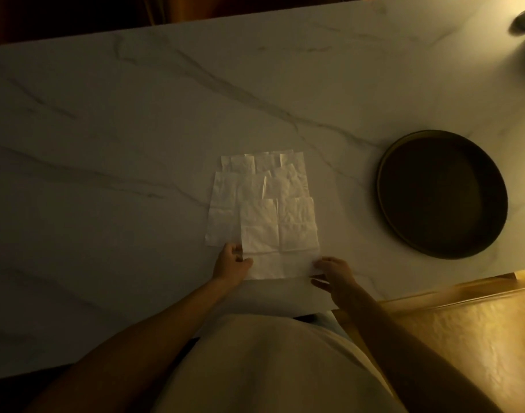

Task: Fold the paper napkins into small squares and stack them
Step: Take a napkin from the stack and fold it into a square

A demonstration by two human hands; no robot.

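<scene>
I stand at a pale marble table with grey veins, in dim yellow light. Unfolded paper napkins lie overlapping in front of me. My left hand pinches the near left corner of the nearest napkin; my right hand rests with loose, straight fingers at its near right corner. A dark round tray sits well apart to the right, a wooden floor below.
</scene>
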